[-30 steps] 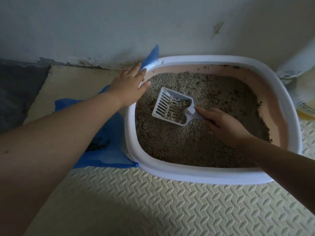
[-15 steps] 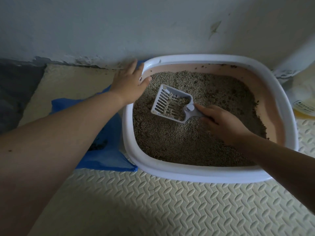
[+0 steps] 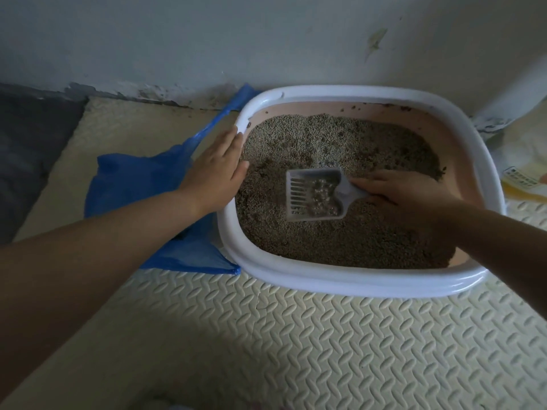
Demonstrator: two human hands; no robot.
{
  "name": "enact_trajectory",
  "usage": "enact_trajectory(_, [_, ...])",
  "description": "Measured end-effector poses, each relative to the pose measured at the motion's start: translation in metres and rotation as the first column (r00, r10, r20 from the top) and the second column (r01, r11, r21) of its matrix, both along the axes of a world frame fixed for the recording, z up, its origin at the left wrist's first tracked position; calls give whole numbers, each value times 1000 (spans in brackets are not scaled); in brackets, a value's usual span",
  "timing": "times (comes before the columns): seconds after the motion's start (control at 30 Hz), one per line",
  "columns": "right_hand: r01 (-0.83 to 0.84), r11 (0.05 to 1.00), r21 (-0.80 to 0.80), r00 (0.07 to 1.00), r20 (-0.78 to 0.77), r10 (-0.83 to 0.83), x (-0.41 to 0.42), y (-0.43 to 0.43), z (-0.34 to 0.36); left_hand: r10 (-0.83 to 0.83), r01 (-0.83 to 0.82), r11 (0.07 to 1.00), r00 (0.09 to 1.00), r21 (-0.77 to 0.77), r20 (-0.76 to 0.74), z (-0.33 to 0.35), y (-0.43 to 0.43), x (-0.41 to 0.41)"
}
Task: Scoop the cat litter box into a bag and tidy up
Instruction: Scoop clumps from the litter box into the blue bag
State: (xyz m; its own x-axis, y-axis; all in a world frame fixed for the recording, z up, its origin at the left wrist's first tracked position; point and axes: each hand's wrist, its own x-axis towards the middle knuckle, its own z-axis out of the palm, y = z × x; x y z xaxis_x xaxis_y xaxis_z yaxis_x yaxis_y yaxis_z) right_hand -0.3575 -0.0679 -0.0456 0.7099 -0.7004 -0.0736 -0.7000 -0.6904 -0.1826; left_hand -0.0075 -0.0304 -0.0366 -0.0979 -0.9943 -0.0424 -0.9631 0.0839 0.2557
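Observation:
A white-rimmed litter box [image 3: 331, 281] with pink inner walls holds grey-brown litter [image 3: 296, 232]. My right hand [image 3: 405, 193] grips the handle of a grey slotted scoop [image 3: 313, 195], which lies low over the litter with some granules in it. My left hand [image 3: 217, 170] rests with straight fingers on the box's left rim. A blue plastic bag [image 3: 139, 184] lies on the floor left of the box, partly under my left arm, one strip of it reaching up to the wall.
The box stands on a cream foam mat [image 3: 325, 344] against a scuffed grey wall [image 3: 207, 39]. A dark floor patch [image 3: 26, 137] lies at far left. A yellow-and-white package [image 3: 524, 173] sits right of the box.
The scoop has shifted right and toward the middle of the litter, now lying flatter. My left hand slid a little down the left rim, and the bag's strip shows again by the wall.

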Motion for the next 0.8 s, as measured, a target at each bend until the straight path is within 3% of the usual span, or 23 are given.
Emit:
enact_trajectory(0.13, [-175, 982, 65, 939, -289, 186, 7, -4, 19, 11, -6, 998, 997, 59, -76, -3, 7, -2])
enact_trajectory(0.33, [-205, 969, 138, 882, -402, 244, 48, 15, 27, -16, 24, 999, 985, 48, -171, -6, 32, -2])
enact_trajectory(0.53, [-202, 972, 122, 900, -369, 234, 94, 32, 4, 8, -8, 1000, 971, 3, -237, -16, 50, -4])
enact_trajectory(0.8, [-178, 983, 51, 962, -203, 185, 99, 15, -33, 2, -10, 1000, 960, -29, -279, -21, 49, -4])
